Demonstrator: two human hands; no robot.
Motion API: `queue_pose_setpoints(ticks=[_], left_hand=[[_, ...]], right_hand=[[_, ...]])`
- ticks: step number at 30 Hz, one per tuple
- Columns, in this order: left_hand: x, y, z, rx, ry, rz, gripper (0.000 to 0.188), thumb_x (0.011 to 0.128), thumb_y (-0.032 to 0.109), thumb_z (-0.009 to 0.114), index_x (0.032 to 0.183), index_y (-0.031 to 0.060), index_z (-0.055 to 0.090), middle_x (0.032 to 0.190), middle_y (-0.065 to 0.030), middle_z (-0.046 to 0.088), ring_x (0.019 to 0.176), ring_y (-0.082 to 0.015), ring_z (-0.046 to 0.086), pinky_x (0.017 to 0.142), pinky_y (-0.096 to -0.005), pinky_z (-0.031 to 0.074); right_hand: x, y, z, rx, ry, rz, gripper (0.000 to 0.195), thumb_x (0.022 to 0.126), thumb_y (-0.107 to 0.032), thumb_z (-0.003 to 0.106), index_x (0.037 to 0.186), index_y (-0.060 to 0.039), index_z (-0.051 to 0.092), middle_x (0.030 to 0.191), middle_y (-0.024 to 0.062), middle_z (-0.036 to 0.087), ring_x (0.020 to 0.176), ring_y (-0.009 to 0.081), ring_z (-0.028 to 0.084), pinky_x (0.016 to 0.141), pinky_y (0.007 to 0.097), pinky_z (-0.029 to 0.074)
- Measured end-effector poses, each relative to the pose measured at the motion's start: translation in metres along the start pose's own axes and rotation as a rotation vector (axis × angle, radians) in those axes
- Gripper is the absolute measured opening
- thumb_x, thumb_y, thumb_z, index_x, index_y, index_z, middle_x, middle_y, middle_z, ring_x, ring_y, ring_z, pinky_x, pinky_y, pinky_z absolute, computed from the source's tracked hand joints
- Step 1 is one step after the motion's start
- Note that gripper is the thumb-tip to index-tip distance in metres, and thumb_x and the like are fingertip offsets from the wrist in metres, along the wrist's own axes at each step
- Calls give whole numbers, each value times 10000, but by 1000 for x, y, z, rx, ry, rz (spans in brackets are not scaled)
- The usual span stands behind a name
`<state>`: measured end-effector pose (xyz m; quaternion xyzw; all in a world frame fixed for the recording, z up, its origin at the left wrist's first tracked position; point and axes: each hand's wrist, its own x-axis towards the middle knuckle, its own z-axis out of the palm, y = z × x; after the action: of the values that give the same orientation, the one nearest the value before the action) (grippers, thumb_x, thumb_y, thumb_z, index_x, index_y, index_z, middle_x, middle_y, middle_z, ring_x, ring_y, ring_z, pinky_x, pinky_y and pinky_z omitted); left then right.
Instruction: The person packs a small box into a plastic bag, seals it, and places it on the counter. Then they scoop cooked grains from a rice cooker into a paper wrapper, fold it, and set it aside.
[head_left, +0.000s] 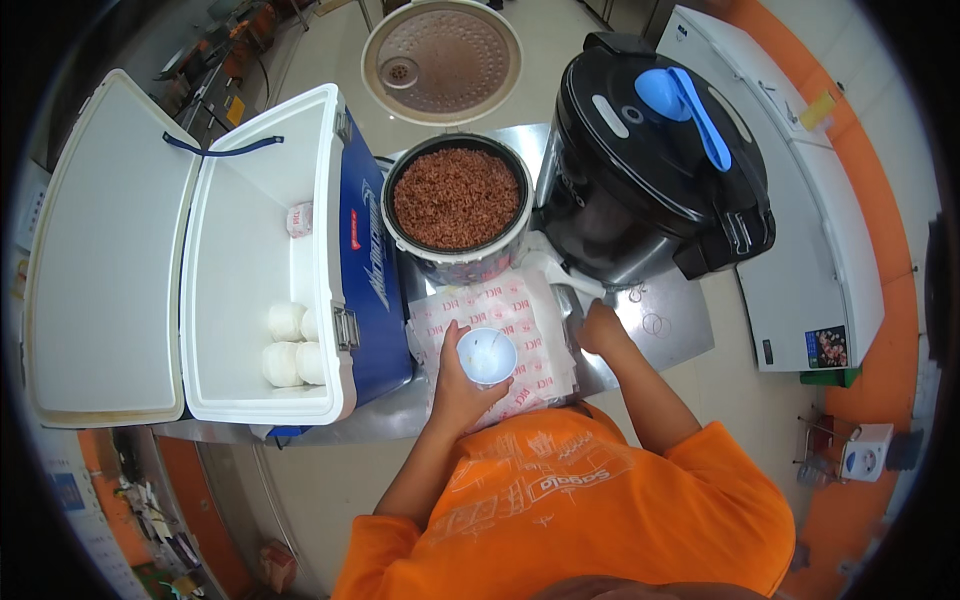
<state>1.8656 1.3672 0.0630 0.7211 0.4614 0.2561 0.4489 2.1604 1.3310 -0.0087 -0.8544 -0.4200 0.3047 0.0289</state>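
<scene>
My left hand (459, 397) grips a small light blue bowl (487, 358), with a few dark bits inside it. Beneath the bowl lies a stack of printed wrapping paper (525, 289). To the right of the stack, my right hand (602, 330) is at the handle end of a white rice paddle (574, 279); its fingers are partly hidden, so their grip is unclear. Just beyond the paper stands a round pot (465, 268) full of cooked reddish-brown rice (457, 196).
A blue-and-white cooler box (375, 300) stands open at left, holding several white wrapped bundles (283, 364) and a printed one (300, 220). At right, a large black rice cooker (615, 202) carries a blue ladle (679, 101). Rubber bands (656, 324) lie on the metal table (686, 307).
</scene>
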Motion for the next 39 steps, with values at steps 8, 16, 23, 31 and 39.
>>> queue_pose_setpoints(ticks=[8,16,23,31,39], left_hand=[[20,42,-16,-141,212,107,1027,648,151,907,1489,43,329,1381,-200,491,1286,-331,530,1089,-436,437],[137,109,-58,359,409,194,961,630,78,857,1456,-35,379,1356,-270,485,1304,-424,478,1098,-462,426],[264,96,-75,887,-139,-261,918,565,150,946,1338,-71,504,1322,-273,597,1257,-388,588,1027,-394,519],[289,58,-74,668,-90,-167,1025,479,156,981,1358,-65,503,1294,-241,641,1235,-365,614,1027,-386,515],[284,47,-67,573,-2,-100,1031,479,103,948,1387,-46,483,1308,-237,632,1258,-365,595,1047,-372,488]], right_hand=[[-95,11,-75,-250,-42,-67,367,858,-38,576,1184,125,529,1098,339,649,1031,459,660,900,486,543],[-109,-79,-171,34,386,-458,217,983,-172,544,1131,-28,614,1042,221,659,982,413,655,830,512,512],[45,-183,-173,-60,438,-516,222,892,-116,591,1024,4,723,1061,209,704,1012,382,695,877,473,555],[74,-218,-153,14,163,-510,312,823,-129,626,1066,37,730,1124,279,698,1090,419,675,949,469,541],[58,-223,-127,29,86,-693,234,864,-149,663,928,66,731,957,309,696,974,443,688,863,483,550]])
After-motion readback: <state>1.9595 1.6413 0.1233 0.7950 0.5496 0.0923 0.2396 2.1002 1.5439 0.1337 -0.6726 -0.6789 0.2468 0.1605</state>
